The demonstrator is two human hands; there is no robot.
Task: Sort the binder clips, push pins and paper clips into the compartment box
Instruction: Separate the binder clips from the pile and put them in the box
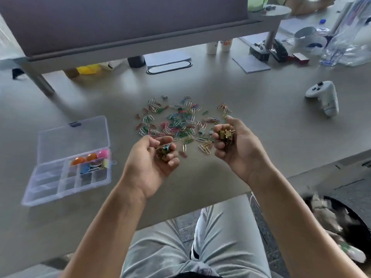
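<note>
head view: only one, so everything below is from it.
left hand (158, 155): mine, palm up over the desk's near part, fingers curled round a small clump of clips (163, 150), gold with some blue-green. Blurred, so I can't tell binder clips from paper clips in it.
right hand (230, 141): mine, palm up, fingers curled round a bunch of gold clips (225, 134). They look like small binder clips.
pile (176, 121): coloured paper clips spread on the desk (261, 137), just beyond both hands. No push pins I can make out in it.
box (68, 173): open, lid (74, 139) folded back, to my left, well apart from the pile. Orange and pink round bits in a far cell, a blue and a yellow binder clip (94, 167) in the cell beside them. Near cells look bare.
step, my read: both fists loaded, next is carrying them left to the box.
how to do it well: keep palms up and fingers closed on the way, the clips are loose and would spill. Empty one hand at a time. Bring the fist low over the binder clip cell before opening, so nothing bounces into the next cell. Check the left clump for stray paper clips first.
risk: the box is light plastic, so a knock could shift it.
</note>
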